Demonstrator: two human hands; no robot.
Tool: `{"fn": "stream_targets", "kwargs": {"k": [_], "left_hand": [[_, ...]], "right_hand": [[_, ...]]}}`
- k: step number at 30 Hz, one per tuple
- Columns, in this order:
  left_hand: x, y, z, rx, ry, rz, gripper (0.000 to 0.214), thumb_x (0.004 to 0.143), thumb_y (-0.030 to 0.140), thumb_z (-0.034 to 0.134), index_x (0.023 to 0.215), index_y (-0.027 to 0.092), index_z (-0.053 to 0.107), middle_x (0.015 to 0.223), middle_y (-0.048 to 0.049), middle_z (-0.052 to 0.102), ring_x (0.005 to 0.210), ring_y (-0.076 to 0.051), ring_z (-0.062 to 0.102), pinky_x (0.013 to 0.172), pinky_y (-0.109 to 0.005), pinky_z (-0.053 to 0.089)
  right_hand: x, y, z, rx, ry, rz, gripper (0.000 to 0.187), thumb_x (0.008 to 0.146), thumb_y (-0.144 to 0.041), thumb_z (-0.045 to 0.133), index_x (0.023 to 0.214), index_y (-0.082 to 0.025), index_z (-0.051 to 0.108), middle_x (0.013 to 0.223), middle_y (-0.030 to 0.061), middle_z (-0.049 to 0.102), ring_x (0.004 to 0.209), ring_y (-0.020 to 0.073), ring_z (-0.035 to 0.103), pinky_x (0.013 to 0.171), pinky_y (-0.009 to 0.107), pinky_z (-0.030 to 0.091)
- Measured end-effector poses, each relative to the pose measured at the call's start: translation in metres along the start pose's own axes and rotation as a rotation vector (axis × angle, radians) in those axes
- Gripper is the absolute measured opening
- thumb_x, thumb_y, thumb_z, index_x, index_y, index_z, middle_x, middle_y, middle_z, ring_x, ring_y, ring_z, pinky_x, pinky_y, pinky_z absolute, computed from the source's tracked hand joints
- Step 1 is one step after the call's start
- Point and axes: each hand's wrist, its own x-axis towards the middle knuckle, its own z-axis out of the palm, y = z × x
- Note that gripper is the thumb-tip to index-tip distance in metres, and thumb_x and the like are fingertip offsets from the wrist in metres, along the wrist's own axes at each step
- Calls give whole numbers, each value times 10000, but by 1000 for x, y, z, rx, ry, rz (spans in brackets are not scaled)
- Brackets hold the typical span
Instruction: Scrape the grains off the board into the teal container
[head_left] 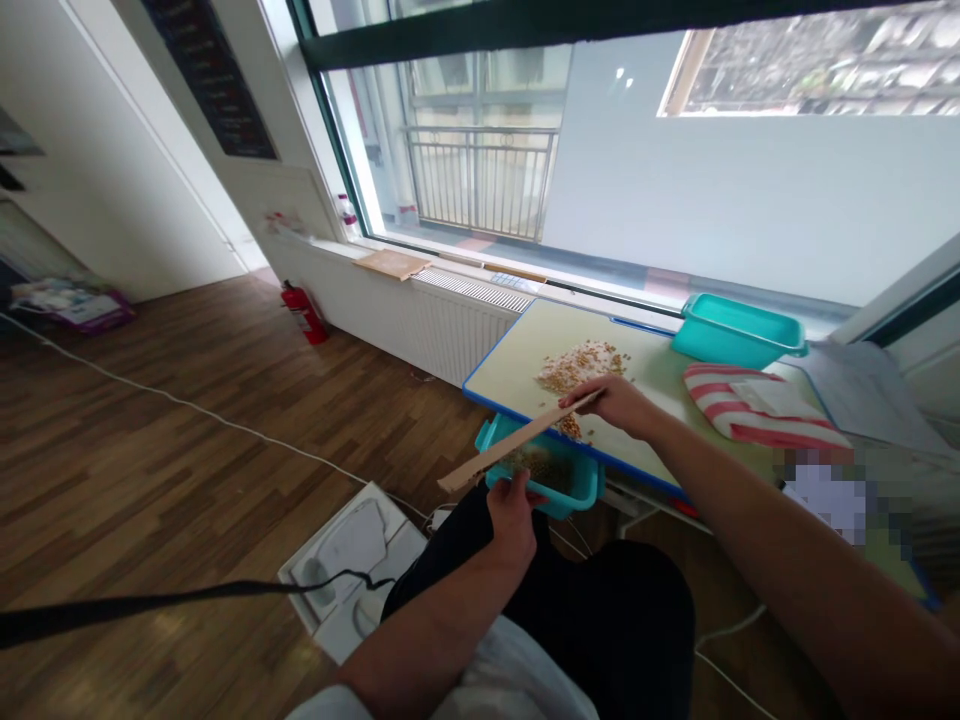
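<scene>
My right hand [611, 403] rests on the pale green table [517, 365] and is closed round one end of a long wooden stick [510, 447], which slants down past the table's front edge. A heap of brown grains [579, 366] lies on the table just beyond that hand, with a few grains at the edge. My left hand [512, 515] grips the near rim of a teal tub [581, 490] held below the table edge; grains lie inside it.
A second teal tub [739, 332] stands at the table's back, beside a red-and-white striped cloth [757, 410] and papers [862, 385]. A radiator [442, 325], red fire extinguisher [304, 312], white device [352, 565] and cables sit on the wooden floor.
</scene>
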Motion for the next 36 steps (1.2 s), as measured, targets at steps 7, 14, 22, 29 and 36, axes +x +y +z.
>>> {"fn": "stream_targets", "kwargs": {"k": [7,14,22,29,36], "left_hand": [[-12,-8,1,69,-18,-20,145,686,210,649,628,145,532,512,29,527,441,-116,531,445,-267,494],[-14,-10,4,71,-49,-36,117,671,183,651,627,141,551,530,29,526,438,-98,521,421,-225,465],[-8,-5,1,54,-72,-34,112,656,193,651,630,157,548,528,35,522,430,-90,502,429,-231,468],[-11,-2,-8,63,-140,-39,97,664,225,640,647,152,578,544,8,563,453,-108,533,459,-249,480],[-12,-5,-9,55,-150,-43,107,652,231,645,653,144,583,572,0,577,470,-114,547,466,-254,483]], "right_hand": [[-47,-6,-12,8,325,-11,220,546,-228,670,744,-181,753,711,16,720,685,197,632,709,337,495],[-112,4,-29,-261,834,78,333,628,-310,622,910,-195,756,673,40,711,653,237,637,594,329,465],[-98,30,-20,-414,690,74,324,689,-271,544,935,-230,750,789,54,736,725,245,661,699,362,496],[-81,59,-22,-433,689,61,338,685,-270,533,942,-218,747,865,66,739,830,264,677,778,392,505],[-81,57,-19,-500,677,87,345,676,-269,555,953,-202,749,780,73,737,747,260,679,719,377,509]]}}
